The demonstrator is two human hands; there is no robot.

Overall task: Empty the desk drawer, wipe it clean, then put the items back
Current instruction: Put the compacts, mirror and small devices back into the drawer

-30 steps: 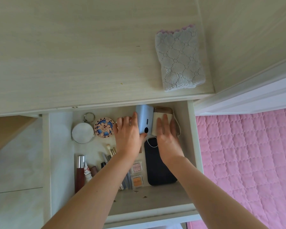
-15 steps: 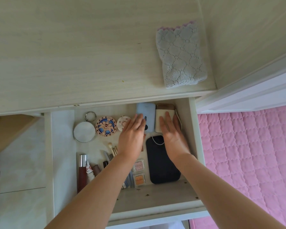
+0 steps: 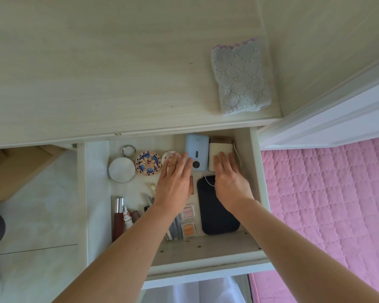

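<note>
Both hands' straight fingers (image 3: 222,159) rest on the drawer's (image 3: 257,171) power banks (image 3: 197,149).

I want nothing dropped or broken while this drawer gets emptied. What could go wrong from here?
1. A thin white cord runs from the cream device under the right hand across the black case; lifting the device may drag or snag it.
2. The left hand hovers over small loose items, including the round mirror and the patterned disc; a careless sweep could knock them about.
3. Crumbs on the drawer floor could scatter.
</note>
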